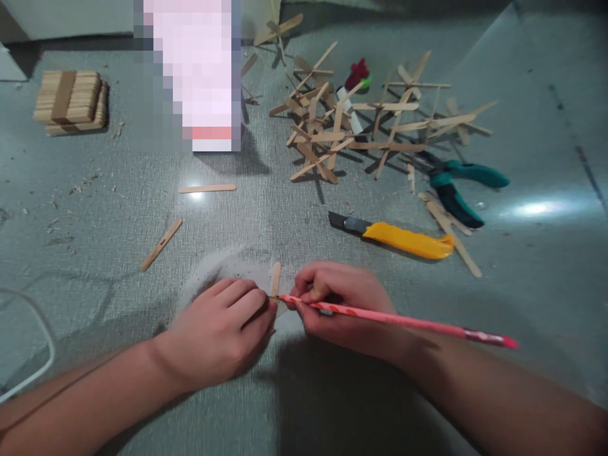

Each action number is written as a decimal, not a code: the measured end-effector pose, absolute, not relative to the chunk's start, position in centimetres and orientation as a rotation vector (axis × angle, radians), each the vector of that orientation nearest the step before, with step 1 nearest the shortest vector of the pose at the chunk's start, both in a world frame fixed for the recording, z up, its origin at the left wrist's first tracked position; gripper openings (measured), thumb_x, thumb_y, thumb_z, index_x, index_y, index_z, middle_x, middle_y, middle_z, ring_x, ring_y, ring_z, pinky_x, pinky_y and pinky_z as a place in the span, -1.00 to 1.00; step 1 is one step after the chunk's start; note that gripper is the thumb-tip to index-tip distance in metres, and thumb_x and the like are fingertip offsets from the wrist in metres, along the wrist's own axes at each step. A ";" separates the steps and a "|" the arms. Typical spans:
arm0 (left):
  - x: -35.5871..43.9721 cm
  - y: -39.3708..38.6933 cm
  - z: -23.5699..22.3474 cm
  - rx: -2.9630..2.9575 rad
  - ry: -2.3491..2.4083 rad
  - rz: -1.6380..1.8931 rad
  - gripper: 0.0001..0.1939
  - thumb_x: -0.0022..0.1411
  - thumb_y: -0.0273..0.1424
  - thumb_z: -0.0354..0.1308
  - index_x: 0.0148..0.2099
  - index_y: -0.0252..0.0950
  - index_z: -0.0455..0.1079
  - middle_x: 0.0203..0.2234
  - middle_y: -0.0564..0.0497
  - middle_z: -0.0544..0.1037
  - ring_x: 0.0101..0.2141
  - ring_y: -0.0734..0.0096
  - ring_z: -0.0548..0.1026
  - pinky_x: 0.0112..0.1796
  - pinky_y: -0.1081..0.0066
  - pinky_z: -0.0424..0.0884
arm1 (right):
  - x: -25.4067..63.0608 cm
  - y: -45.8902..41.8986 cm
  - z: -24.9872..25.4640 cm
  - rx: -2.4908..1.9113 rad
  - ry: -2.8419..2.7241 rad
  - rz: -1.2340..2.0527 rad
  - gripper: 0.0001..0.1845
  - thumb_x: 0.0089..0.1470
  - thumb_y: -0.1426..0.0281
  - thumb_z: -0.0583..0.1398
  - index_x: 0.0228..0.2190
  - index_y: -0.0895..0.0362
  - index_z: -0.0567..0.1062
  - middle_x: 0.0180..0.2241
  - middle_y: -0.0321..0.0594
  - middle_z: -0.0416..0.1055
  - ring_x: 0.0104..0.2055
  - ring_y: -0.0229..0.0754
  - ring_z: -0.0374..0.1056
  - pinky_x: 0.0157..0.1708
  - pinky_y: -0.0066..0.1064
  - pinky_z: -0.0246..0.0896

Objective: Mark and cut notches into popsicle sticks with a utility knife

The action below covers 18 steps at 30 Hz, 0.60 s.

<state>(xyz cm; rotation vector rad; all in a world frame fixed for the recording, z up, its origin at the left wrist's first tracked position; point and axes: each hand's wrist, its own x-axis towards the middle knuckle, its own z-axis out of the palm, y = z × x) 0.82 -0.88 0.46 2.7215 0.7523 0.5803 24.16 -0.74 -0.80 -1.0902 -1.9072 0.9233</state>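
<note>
My left hand [223,332] is closed, its fingertips pressing a short wooden craft stick [275,278] down on the grey floor near the bottom centre. My right hand [339,304] is closed round a pink pencil [399,321], whose tip touches the stick right beside my left fingertips. The pencil's far end points to the lower right. Most of the stick is hidden under my fingers.
A yellow utility knife [403,239] lies just beyond my right hand, teal-handled pliers [458,187] further right. A heap of glued stick crosses [361,123] fills the upper middle. A neat stack of sticks [71,101] sits upper left, loose sticks [208,188] and a white cable [28,373] lie on the left.
</note>
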 end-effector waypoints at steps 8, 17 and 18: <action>0.8 -0.9 0.4 2.736 0.761 0.566 -0.87 0.45 -0.49 0.18 -0.04 -0.41 0.52 -0.27 -0.09 0.60 -0.20 0.24 0.54 -0.19 0.23 0.56 | 24.1 -0.8 -0.8 -1.067 -1.924 0.935 -0.71 0.02 0.62 0.24 -0.51 0.05 0.28 -0.46 -0.38 0.51 -0.48 -0.35 0.39 -0.48 -0.52 0.19; 0.8 -0.8 0.5 2.732 0.742 0.555 -0.86 0.44 -0.49 0.19 -0.05 -0.45 0.54 -0.28 -0.12 0.60 -0.22 0.20 0.52 -0.21 0.20 0.57 | 24.0 -0.8 -0.9 -1.058 -1.933 0.913 -0.70 -0.02 0.65 0.23 -0.51 0.05 0.28 -0.46 -0.40 0.50 -0.48 -0.36 0.39 -0.49 -0.53 0.20; 0.8 -0.8 0.5 2.733 0.742 0.555 -0.86 0.44 -0.49 0.19 -0.05 -0.45 0.54 -0.28 -0.12 0.60 -0.21 0.20 0.52 -0.21 0.20 0.56 | 24.0 -0.8 -0.9 -1.060 -1.933 0.912 -0.70 -0.02 0.64 0.23 -0.52 0.04 0.28 -0.46 -0.40 0.50 -0.48 -0.35 0.39 -0.50 -0.52 0.21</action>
